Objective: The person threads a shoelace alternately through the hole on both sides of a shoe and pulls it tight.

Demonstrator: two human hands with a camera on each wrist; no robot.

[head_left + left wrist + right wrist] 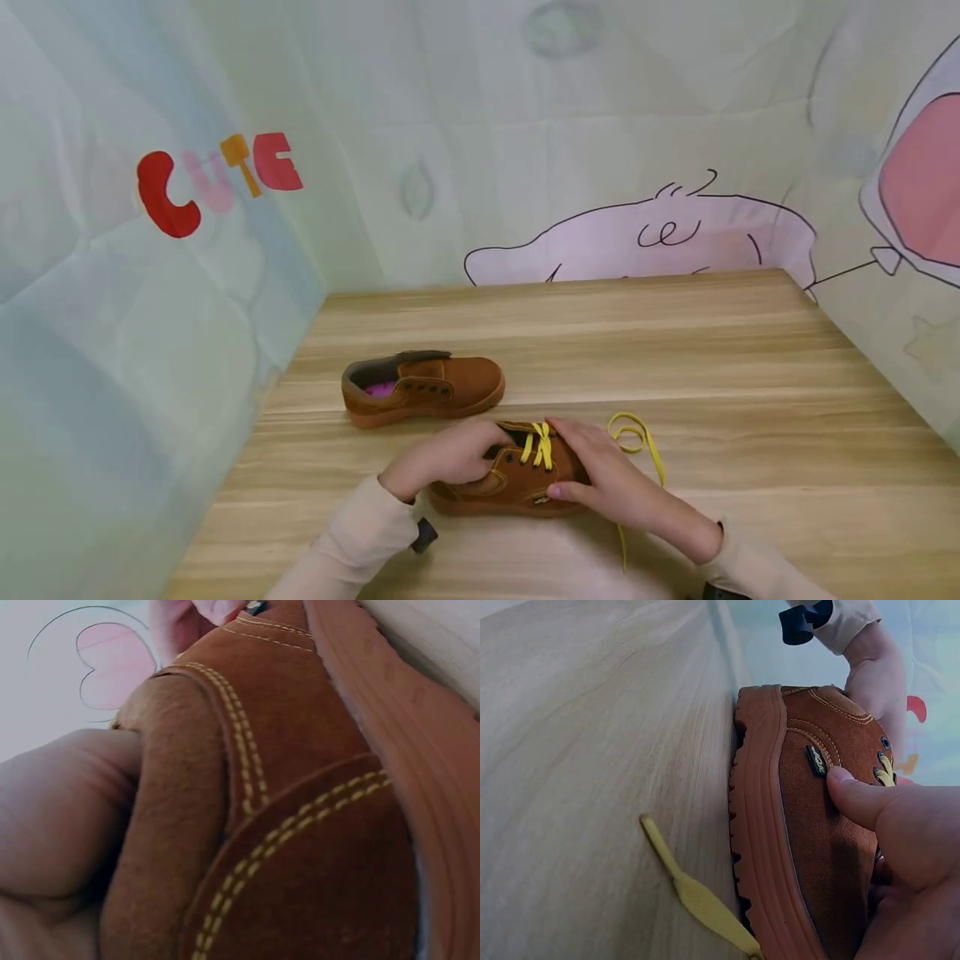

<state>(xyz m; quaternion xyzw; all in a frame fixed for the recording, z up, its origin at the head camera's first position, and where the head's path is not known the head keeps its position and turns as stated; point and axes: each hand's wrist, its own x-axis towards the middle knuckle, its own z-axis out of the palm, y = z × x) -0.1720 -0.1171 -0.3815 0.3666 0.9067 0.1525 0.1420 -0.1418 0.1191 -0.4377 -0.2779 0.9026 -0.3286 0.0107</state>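
Observation:
A brown suede shoe [487, 492] with yellow lacing through its upper eyelets stands on the table between both hands. My left hand [457, 454] reaches into its opening from the heel side; the fingers inside are hidden. In the left wrist view, the stitched heel side [300, 862] fills the frame beside that hand [60, 817]. My right hand [611, 475] grips the front part, thumb [851, 791] against the side near a small dark tag [816, 760] and fingers across the top. Yellow shoelace [656, 462] trails loose on the table to the right.
A second brown shoe [465, 387], with no lace in its eyelets, lies just behind, toe to the right. The wood-grain table [675, 342] meets printed fabric walls [450, 125] at the back and both sides.

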